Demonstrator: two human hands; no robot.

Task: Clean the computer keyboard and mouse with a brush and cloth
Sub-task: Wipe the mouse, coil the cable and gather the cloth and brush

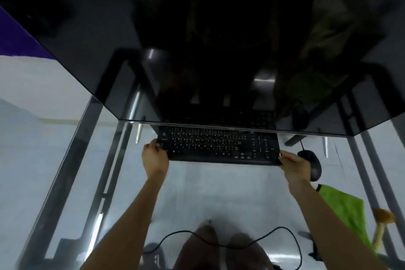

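Black keyboard (219,146) at center of frame on a glass desk (54,116), left hand (154,156) gripping its left edge, right hand (292,165) gripping its right corner, black mouse (312,164) just right of it, green cloth (348,210) at lower right, brush (382,226) beside the cloth, dark monitor (197,39) filling the upper frame

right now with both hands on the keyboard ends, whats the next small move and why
Probably slide the keyboard toward you: its far edge sits under the dark monitor. The left hand and right hand already grip its ends, and the green cloth and brush lie at right.
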